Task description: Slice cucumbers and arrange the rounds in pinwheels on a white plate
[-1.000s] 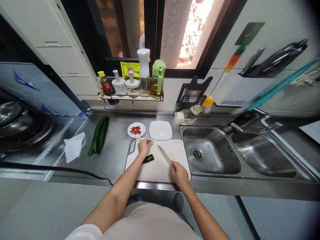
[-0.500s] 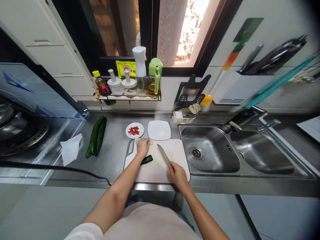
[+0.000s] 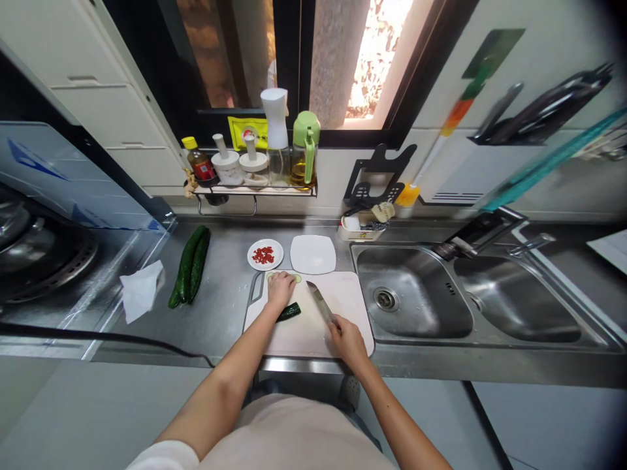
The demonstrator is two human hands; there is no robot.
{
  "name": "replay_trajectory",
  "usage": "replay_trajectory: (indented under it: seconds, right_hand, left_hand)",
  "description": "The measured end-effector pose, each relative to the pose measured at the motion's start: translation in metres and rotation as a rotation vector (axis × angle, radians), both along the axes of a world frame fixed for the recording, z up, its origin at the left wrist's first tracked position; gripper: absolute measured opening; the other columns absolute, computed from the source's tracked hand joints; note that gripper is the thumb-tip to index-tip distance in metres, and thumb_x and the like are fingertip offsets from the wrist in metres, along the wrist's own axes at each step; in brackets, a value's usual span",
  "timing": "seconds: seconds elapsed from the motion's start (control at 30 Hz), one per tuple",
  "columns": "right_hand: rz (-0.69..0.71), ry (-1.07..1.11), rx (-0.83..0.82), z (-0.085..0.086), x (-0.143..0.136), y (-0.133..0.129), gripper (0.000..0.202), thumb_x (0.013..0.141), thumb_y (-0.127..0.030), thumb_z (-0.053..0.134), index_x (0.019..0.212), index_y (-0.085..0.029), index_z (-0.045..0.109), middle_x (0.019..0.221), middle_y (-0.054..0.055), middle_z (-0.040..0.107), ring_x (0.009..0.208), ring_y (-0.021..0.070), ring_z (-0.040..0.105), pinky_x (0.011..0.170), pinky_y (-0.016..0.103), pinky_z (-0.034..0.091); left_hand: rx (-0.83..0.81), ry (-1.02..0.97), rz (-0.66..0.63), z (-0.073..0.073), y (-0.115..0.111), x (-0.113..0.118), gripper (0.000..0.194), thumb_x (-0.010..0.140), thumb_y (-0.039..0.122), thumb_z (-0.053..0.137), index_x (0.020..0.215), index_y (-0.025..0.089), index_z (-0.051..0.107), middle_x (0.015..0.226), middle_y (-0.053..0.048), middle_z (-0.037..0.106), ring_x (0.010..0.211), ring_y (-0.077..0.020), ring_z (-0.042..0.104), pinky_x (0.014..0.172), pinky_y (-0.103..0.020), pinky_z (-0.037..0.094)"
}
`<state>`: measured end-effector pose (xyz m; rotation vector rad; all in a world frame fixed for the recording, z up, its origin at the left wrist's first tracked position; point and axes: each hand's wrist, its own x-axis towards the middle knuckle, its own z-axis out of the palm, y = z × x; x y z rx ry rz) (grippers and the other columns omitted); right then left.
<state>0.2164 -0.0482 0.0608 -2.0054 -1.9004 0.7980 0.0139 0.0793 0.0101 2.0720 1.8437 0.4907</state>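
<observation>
A white cutting board (image 3: 304, 339) lies on the steel counter. Near its far edge, my left hand (image 3: 281, 290) is bent down over thin cucumber slices (image 3: 297, 279), fingers closed on them; part of the slices is hidden beneath it. My right hand (image 3: 349, 337) grips a kitchen knife (image 3: 319, 301) by the handle, its blade angled away to the far left above the board, apart from the slices. Between the two hands, close to my left wrist, rests a cut piece of dark green cucumber (image 3: 290, 312), partly covered by my forearm.
Behind the board stand a small plate of chopped red pieces (image 3: 264, 254) and a white square plate (image 3: 312, 254). Whole cucumbers (image 3: 190, 267) and a white paper (image 3: 142, 290) lie left. A double sink (image 3: 416, 294) is right. Seasoning bottles fill a rack (image 3: 255, 190).
Both hands stay almost in place. The knife blade has turned slightly, and the whole view has shifted a little.
</observation>
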Motion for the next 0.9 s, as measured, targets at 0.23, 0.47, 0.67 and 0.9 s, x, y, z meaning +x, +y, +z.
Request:
replay_trajectory:
  seconds: [0.23,0.47,0.67,0.9]
  right_hand:
    - [-0.055,0.029,-0.005,-0.001,0.001,0.001,0.027,0.086,-0.023,0.041,0.102,-0.019,0.063,0.088,0.005,0.070,0.081,0.0165,0.063,0.067,0.021,0.038]
    - [-0.031,-0.015,0.006,-0.004,-0.002,0.005,0.024,0.087,-0.025,0.041,0.080,-0.017,0.062,0.082,0.008,0.069,0.076,0.0170,0.061,0.064,0.023,0.034]
    - [0.007,-0.032,0.058,-0.005,-0.005,0.005,0.026,0.088,-0.027,0.039,0.078,-0.017,0.061,0.074,0.006,0.067,0.070,0.0161,0.058,0.061,0.023,0.031]
    - [0.062,-0.083,0.045,-0.008,-0.013,0.004,0.027,0.090,-0.028,0.038,0.080,-0.016,0.060,0.075,0.006,0.067,0.069,0.0157,0.058,0.059,0.023,0.028]
  left_hand:
    - [0.022,-0.149,0.153,-0.002,-0.018,-0.009,0.019,0.083,0.030,0.056,0.096,0.026,0.070,0.097,-0.005,0.066,0.097,-0.0232,0.054,0.087,-0.037,0.038]
    - [0.078,-0.263,0.118,0.005,-0.058,-0.020,0.022,0.086,0.032,0.052,0.097,0.023,0.069,0.096,-0.005,0.066,0.091,-0.0195,0.057,0.084,-0.034,0.042]
    - [0.123,-0.267,0.032,0.005,-0.086,-0.019,0.022,0.087,0.034,0.053,0.097,0.023,0.069,0.097,-0.006,0.066,0.091,-0.0193,0.058,0.085,-0.034,0.042]
    - [0.204,-0.232,-0.055,0.000,-0.099,-0.017,0.021,0.088,0.031,0.052,0.100,0.023,0.067,0.098,-0.005,0.064,0.092,-0.0182,0.057,0.085,-0.035,0.041]
